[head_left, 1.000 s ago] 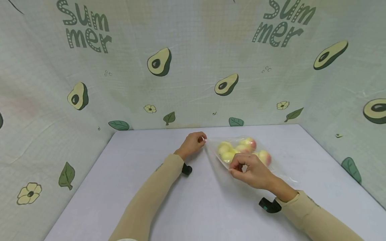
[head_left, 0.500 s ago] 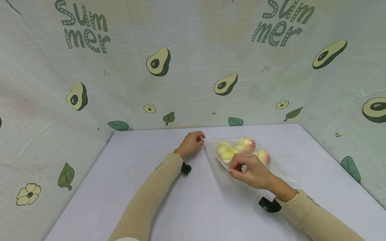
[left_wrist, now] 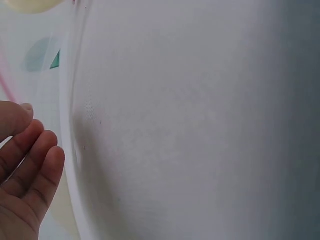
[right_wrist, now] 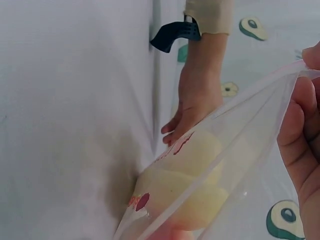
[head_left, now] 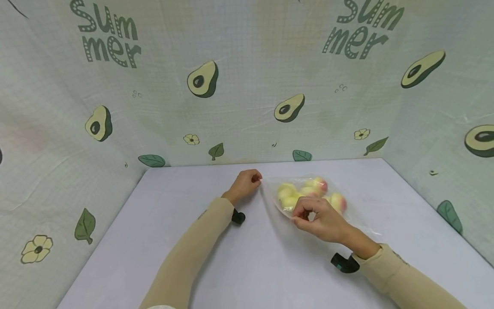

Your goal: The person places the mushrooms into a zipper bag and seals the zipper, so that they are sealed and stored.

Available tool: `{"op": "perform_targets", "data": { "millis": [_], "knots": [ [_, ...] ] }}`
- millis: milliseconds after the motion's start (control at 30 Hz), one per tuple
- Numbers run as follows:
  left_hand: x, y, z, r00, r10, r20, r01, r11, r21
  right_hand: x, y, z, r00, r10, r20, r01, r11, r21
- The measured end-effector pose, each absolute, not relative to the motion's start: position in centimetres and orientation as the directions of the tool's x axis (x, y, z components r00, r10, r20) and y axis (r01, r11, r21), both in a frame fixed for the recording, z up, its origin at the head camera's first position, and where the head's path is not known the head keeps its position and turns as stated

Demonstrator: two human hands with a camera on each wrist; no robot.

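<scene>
A clear plastic zip bag (head_left: 272, 185) lies on the right half of the table with several yellow and pink peaches (head_left: 287, 191) inside. My left hand (head_left: 244, 185) pinches the far corner of its mouth between thumb and index finger. In the left wrist view a pink zip strip (left_wrist: 7, 82) runs to those fingertips, the other fingers loosely bent. The near corner of the mouth is pinched by my right hand (head_left: 323, 218), which covers some of the fruit. Red print (right_wrist: 143, 201) shows on the bag in the right wrist view.
A white cloth covers the table (head_left: 247, 262). Around its back and sides hangs a pale curtain (head_left: 239, 120) printed with avocados, leaves and lettering. Dark wrist mounts (head_left: 345, 263) sit under both sleeves.
The bag's mouth edge, drawn nearly straight between the hands before, now bows toward the peaches. Both hands keep their pinch and have hardly moved.
</scene>
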State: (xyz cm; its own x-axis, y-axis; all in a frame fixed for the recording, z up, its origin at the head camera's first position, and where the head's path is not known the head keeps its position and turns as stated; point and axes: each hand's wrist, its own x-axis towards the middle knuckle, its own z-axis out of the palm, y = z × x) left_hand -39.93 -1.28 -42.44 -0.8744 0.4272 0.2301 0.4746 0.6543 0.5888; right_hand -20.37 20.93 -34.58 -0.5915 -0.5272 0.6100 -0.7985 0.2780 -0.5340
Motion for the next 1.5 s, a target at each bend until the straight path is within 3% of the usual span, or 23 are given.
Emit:
{"op": "perform_targets", "data": {
  "millis": [633, 1000, 1233, 1500],
  "knots": [
    [-38.5, -1.5, -42.2, -0.854, 0.496, 0.157, 0.482, 0.641, 0.597, -20.8, 20.5, -35.5, -0.553, -0.58, 0.598, -0.818, 0.241, -0.522],
    [-36.7, -2.0, -41.6, -0.836, 0.534, 0.128, 0.492, 0.625, 0.606, -20.6, 20.3, -35.7, -0.562, -0.609, 0.56, -0.8, 0.23, -0.554],
    [-34.9, -3.2, -41.6, -0.79, 0.6, 0.126, 0.536, 0.575, 0.618, -20.4, 20.1, -35.9, -0.597, -0.628, 0.499, -0.774, 0.285, -0.566],
    [-32.6, -4.4, -41.2, -0.738, 0.661, 0.137, 0.578, 0.515, 0.633, -20.2, 19.8, -35.7, -0.589, -0.633, 0.501, -0.782, 0.291, -0.551]
  ]
}}
